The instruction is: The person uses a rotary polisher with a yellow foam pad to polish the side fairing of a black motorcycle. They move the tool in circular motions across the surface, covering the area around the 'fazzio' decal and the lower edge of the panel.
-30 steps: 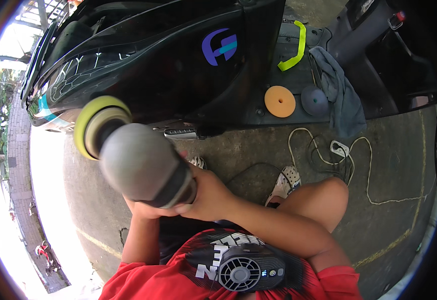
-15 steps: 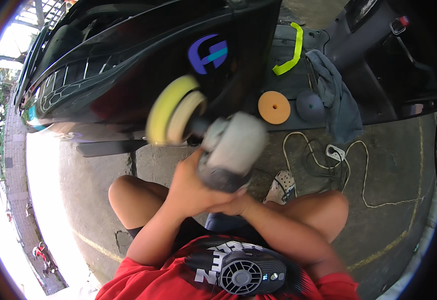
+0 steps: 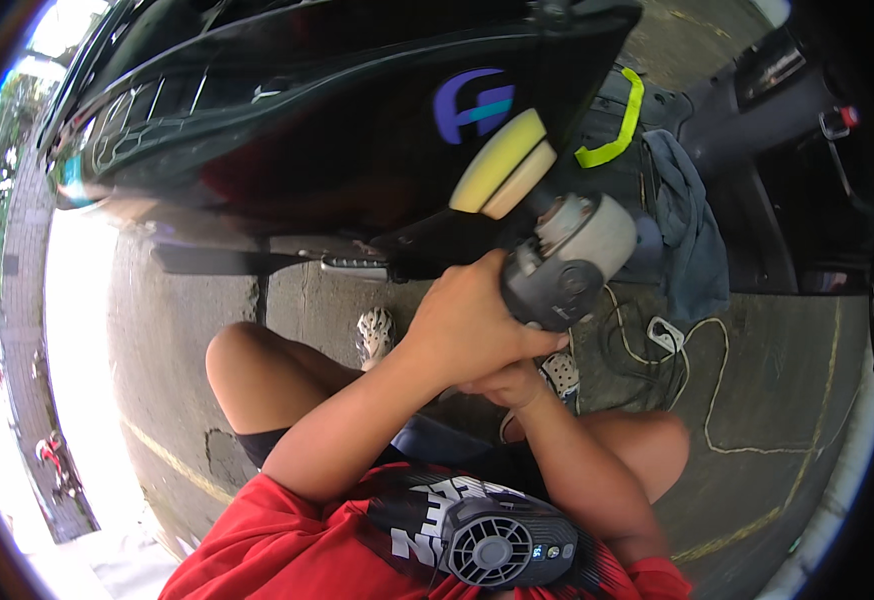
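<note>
While the left hand [image 3: 467,315] wraps around the body of a grey-and-black polisher [image 3: 597,240], the right hand [image 3: 507,384] is curled at its handle end, its grip partly hidden. The polisher is raised in front of the scooter's black side panel [image 3: 307,170], its yellow pad [image 3: 497,165] tilted just below a purple-and-blue emblem [image 3: 472,105]; whether pad and panel touch, I cannot tell. On the scooter's footboard [image 3: 607,100], a neon strip [image 3: 625,125] lies toward the far edge, and a grey cloth [image 3: 692,230] hangs over the near edge, beside a dark round pad [image 3: 648,238]. A white power socket [image 3: 665,335] and pale cord [image 3: 720,385] lie on the floor [image 3: 757,355].
</note>
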Demonstrator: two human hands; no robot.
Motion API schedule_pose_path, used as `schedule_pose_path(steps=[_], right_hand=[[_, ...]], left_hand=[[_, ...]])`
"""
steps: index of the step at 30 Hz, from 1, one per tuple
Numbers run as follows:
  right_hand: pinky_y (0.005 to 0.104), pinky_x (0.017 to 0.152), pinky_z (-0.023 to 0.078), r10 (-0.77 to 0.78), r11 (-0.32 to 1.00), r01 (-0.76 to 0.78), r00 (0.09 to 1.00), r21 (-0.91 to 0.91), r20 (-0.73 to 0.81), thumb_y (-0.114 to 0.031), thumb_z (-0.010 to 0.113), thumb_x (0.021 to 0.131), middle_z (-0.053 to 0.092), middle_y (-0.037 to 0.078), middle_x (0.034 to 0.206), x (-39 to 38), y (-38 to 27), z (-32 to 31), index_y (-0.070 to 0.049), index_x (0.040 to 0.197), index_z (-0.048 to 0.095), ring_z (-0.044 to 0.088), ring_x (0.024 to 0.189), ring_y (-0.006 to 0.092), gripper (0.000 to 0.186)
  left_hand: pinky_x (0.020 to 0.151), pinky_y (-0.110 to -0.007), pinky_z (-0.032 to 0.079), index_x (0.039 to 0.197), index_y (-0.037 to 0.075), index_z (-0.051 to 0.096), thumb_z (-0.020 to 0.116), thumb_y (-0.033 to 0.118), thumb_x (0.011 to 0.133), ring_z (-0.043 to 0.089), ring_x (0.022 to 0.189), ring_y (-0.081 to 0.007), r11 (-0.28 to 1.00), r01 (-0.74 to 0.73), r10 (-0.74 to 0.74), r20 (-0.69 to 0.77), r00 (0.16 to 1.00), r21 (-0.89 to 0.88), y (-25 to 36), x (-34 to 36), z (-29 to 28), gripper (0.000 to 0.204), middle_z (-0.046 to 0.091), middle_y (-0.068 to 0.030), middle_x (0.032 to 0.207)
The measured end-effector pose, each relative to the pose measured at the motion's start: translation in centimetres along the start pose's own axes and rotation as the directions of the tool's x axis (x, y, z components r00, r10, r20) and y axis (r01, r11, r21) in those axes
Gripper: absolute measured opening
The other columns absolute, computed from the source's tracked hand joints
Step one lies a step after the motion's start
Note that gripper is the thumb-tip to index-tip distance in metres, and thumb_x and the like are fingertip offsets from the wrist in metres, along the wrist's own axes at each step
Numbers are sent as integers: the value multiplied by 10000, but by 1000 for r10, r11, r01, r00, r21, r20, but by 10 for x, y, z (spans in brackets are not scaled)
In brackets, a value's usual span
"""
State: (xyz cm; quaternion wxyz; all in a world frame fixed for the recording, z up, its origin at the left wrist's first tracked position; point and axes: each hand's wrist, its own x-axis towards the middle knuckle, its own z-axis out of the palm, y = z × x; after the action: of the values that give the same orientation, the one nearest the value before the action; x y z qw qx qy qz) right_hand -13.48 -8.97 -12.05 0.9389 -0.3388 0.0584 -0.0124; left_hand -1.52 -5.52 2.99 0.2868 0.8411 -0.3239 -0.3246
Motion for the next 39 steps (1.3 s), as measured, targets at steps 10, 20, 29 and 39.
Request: schedule_pose_path(steps=[10,20,29,39], right_hand=[[371,962,528,25,984,-23,1000,-179,11,-85,893,671,691,82,1171,0,49,33,-27,1217,653,655,1086,214,600],[408,1042,480,-102,856,127,992,-501,76,-184,918,657,678,109,1206,34,61,73,-42,1241,611,626,1165,248,675],[431,1062,460,-175,783,126,984,-609,-22,-199,888,730,572,97,1354,14,55,13,-69,1379,502,581,1224,262,766],[423,964,511,-240,456,94,971,-885,-21,-208,829,749,668,148,1205,41,52,69,-51,1263,586,657,1127,314,590]], left_hand=[[872,-407,549,1182,-70,623,909,420,530,718,921,-387,1000,5,-6,-37,999,-26,-44,-48,-17,865,714,-257,985],[977,-353,511,1224,-30,628,958,322,538,682,1061,-217,844,-133,77,-128,989,-520,-115,-95,-50,839,719,-120,1130],[953,-422,514,1269,-61,558,928,401,540,686,1045,-363,878,-306,278,-128,952,-367,-97,-56,-15,939,694,-247,1096],[1032,-412,467,1310,-33,500,968,451,530,631,1169,-332,742,-356,74,-458,886,-569,-123,-90,3,1031,636,-238,1218]])
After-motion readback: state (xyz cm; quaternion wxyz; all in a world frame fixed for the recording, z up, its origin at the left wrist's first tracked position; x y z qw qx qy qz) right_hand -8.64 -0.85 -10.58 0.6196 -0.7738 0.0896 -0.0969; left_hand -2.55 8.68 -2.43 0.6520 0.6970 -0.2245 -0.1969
